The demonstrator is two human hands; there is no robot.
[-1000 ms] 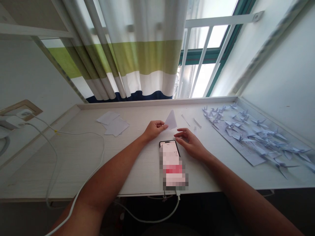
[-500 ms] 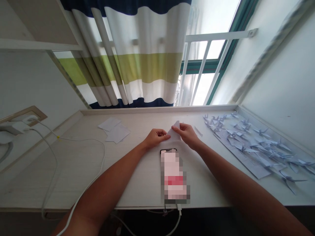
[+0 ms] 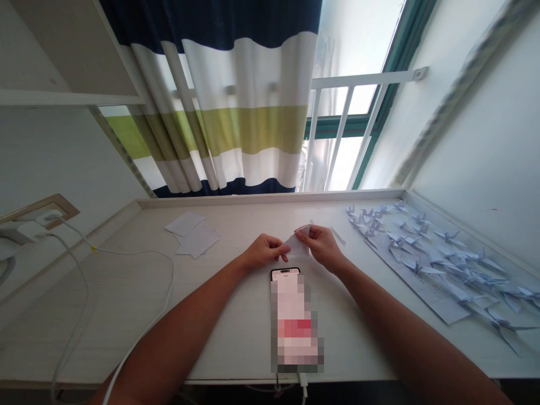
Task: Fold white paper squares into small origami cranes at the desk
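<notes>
A small sheet of white paper (image 3: 300, 245), apparently folded, is held up between my two hands over the desk. My left hand (image 3: 266, 250) pinches its left corner between thumb and fingers. On the other side, my right hand (image 3: 323, 244) grips the upper right part, thumb in front and fingers behind, hiding some of the paper. Just below the hands a phone (image 3: 286, 271) lies face up, most of its screen blurred out.
Loose square paper sheets (image 3: 198, 241) lie to the left. Several folded paper cranes (image 3: 417, 267) cover the right side, some on a printed sheet (image 3: 447, 309). A thin paper strip (image 3: 338, 236) rests beyond my right hand. White cables (image 3: 172, 275) run along the left, one over my left arm.
The view has tilted up a little, so everything sits lower in the picture. Both hands keep hold of the paper, and its top now leans slightly more to the right.
</notes>
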